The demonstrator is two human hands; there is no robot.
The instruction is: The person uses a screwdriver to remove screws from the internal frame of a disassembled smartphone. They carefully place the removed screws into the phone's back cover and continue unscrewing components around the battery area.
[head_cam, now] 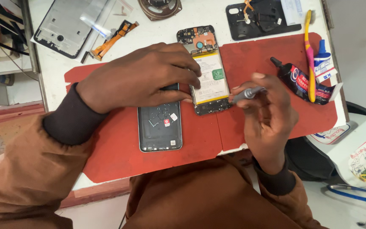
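An opened phone body (205, 68) with its white battery and orange-copper board lies on the red mat (255, 59). My left hand (142, 76) rests palm down across the mat, its fingertips pressing on the phone's left edge. Under that hand lies a dark phone back cover (159, 127), inner side up. My right hand (267, 112) grips a grey screwdriver (246, 93), its tip pointing at the phone's lower right corner.
A black glue tube (301, 80), a pink and yellow toothbrush (310, 55) and a small white tube (323, 63) lie at the mat's right. A black phone frame (259, 19), a silver frame (64, 25), an orange flex cable (111, 40) and a round part (159, 8) lie at the back.
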